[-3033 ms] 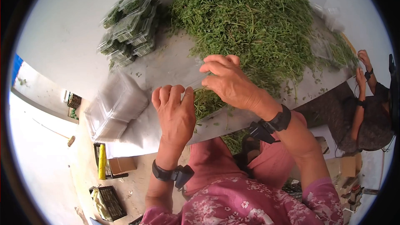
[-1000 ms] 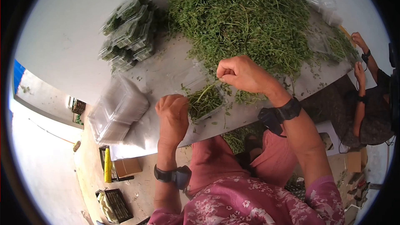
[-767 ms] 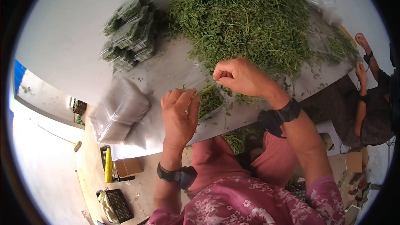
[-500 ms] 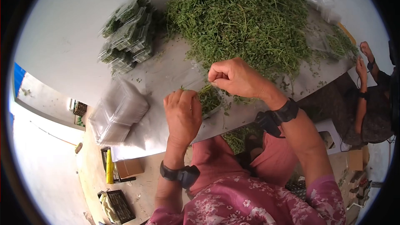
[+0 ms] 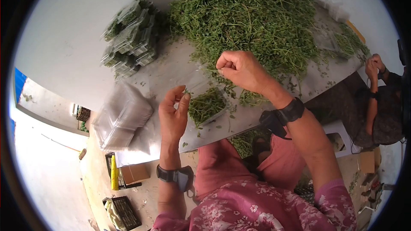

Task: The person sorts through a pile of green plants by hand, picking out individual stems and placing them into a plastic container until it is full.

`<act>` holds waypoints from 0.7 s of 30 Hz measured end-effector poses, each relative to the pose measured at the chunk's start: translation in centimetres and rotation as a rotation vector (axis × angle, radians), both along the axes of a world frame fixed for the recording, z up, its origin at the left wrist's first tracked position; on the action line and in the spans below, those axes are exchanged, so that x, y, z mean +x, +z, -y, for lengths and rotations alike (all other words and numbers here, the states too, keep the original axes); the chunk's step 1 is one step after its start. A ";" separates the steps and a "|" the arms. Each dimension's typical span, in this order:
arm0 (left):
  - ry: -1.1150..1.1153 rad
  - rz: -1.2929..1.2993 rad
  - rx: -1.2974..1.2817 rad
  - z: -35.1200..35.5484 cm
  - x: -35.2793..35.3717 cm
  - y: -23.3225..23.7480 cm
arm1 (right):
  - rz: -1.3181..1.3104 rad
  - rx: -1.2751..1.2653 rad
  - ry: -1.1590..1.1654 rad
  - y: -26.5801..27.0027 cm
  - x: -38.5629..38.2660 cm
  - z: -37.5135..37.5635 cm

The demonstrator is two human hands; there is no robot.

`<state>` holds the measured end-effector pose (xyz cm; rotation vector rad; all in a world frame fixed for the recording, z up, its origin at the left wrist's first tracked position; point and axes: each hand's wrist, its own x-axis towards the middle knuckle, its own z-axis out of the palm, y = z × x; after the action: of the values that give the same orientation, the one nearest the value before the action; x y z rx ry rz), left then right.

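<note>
L hand (image 5: 172, 113): thumb + index narrow, sprig (image 5: 188, 91) at tips, grip can't tell. R hand (image 5: 246, 72): thumb/index pinched, contents unclear. Greens tray (image 5: 207, 106) btwn hands, nr front edge of table (image 5: 216, 134). Clear clamshells (image 5: 122, 115) @ L edge; filled boxes (image 5: 130, 38) back L; greens pile (image 5: 252, 21) @ back edge.

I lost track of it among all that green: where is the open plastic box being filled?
In the head view, the open plastic box sits near the table's front edge, just right of the left hand.
</note>
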<state>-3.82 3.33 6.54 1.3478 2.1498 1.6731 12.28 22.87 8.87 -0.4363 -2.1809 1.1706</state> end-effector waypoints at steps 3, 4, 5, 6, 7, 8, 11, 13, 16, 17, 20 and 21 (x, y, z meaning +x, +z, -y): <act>0.012 -0.249 -0.117 -0.2 0.5 -0.1 | -0.002 0.021 -0.005 -0.3 0.2 -0.2; 0.003 -0.304 -0.148 -0.1 0.6 0.0 | -0.002 0.027 -0.008 -0.4 0.1 -0.2; -0.005 -0.358 -0.179 -0.1 0.7 0.0 | -0.001 0.034 -0.009 -0.4 0.1 -0.2; -0.011 -0.412 -0.204 -0.1 0.9 -0.1 | 0.000 0.035 -0.017 -0.4 0.1 -0.3; -0.016 -0.465 -0.229 -0.1 1.2 -0.2 | 0.001 0.036 -0.024 -0.4 0.2 -0.5; -0.023 -0.519 -0.254 -0.1 1.5 -0.3 | 0.002 0.038 -0.032 -0.4 0.3 -0.7; -0.081 -0.572 -0.337 0.0 2.3 -0.2 | 0.000 0.087 -0.086 -0.1 0.9 -1.4; -0.178 -0.587 -0.323 0.1 2.4 -0.2 | -0.020 0.099 -0.094 0.0 1.5 -2.1; -0.266 -0.568 -0.343 0.1 1.7 -0.5 | 0.027 0.130 -0.123 0.2 3.0 -2.9; -0.286 -0.557 -0.357 0.1 1.3 -0.8 | 0.055 0.142 -0.135 0.3 3.6 -3.2; -0.312 -0.506 -0.322 0.1 0.9 -1.1 | 0.139 0.161 -0.130 -0.4 5.6 -4.4; -0.320 -0.495 -0.317 0.1 0.8 -1.1 | 0.183 0.151 -0.133 -0.6 6.3 -4.6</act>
<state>-3.01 3.18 5.44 2.0168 2.1425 0.9043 18.61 27.49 8.28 -0.6339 -2.3369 0.9190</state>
